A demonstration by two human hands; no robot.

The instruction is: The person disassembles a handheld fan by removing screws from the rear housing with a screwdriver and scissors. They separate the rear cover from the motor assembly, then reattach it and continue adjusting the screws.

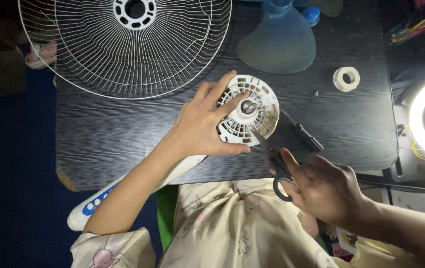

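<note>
I see my left hand (200,124) spread over the white fan motor housing (248,110), grip pressed on its rim, at the middle of the dark tabletop (123,129). My right hand (324,191) grips black scissors (272,159), blades touching the housing. A screwdriver (302,131) lies just beside; wire fan guard (123,44) behind.

A dark wooden table (123,134) bears a wire fan guard (123,44), blue blade (279,47), tape roll (346,78) and screwdriver (302,131).
</note>
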